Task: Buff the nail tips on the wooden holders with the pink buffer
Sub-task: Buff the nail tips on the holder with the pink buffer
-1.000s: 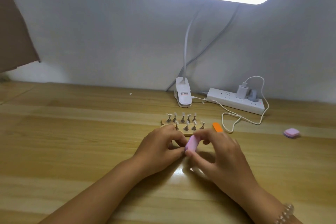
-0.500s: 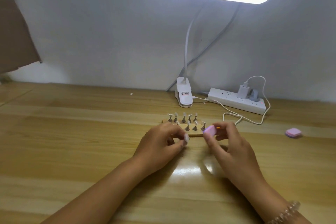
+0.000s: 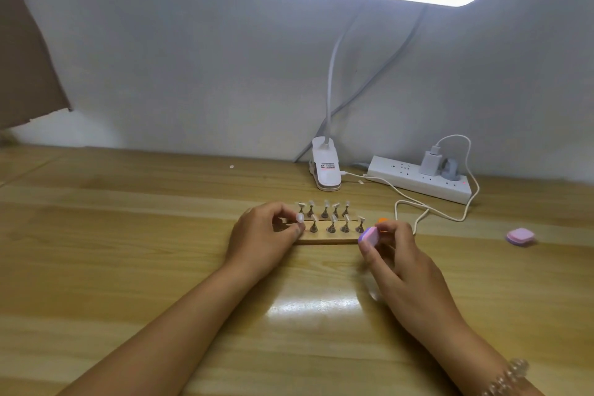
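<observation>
At frame centre, the left hand [image 3: 263, 235] pinches a nail tip [image 3: 300, 219] at the wooden holders' [image 3: 324, 238] left end. The right hand [image 3: 398, 254] grips the pink buffer [image 3: 369, 236] beside them, touching no tip; how many are buffed is unclear.

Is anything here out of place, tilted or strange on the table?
Little stands out. A small white bit lies loose on the table, far from the wooden holder; too small to identify. Nothing looks spilled or broken.

A power strip [image 3: 418, 183] lies on the table [image 3: 128, 251], a charger [image 3: 429, 163] plugged in it. Just left of it stands a lamp clip [image 3: 326, 170]; well right, a pink pad [image 3: 520, 236].
</observation>
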The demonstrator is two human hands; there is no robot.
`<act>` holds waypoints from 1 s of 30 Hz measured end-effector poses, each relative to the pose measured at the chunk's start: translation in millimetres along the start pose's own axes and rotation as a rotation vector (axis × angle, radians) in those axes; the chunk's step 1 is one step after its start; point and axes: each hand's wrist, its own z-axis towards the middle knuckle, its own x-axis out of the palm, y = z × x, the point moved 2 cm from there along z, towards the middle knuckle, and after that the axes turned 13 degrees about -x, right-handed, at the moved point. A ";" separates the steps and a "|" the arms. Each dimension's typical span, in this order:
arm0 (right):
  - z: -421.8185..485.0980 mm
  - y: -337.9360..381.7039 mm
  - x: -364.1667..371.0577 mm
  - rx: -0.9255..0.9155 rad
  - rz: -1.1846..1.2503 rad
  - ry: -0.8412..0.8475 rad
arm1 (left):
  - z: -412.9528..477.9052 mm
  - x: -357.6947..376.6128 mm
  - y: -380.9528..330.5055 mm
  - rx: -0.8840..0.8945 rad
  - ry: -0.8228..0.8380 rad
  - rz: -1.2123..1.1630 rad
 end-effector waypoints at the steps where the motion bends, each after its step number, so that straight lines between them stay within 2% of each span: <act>1: -0.2 -0.2 -0.1 -0.005 -0.005 0.005 | -0.2 0.2 -0.1 -0.006 0.008 0.004; 12: -1.4 1.2 -0.7 -0.033 -0.046 0.028 | -3.6 -0.6 -3.0 0.043 0.025 0.111; 16: -1.0 2.0 0.2 -0.049 -0.079 0.029 | -4.1 -0.4 -8.0 0.150 -0.060 0.320; 22: -0.1 2.6 2.2 -0.066 -0.106 0.021 | -9.9 8.5 -17.7 0.314 -0.208 0.472; 26: -0.6 3.6 2.7 -0.082 -0.130 0.028 | -11.9 10.4 -17.3 0.370 -0.235 0.462; 30: -0.8 4.3 3.0 -0.094 -0.135 0.026 | -20.1 12.2 -23.4 0.564 -0.271 0.466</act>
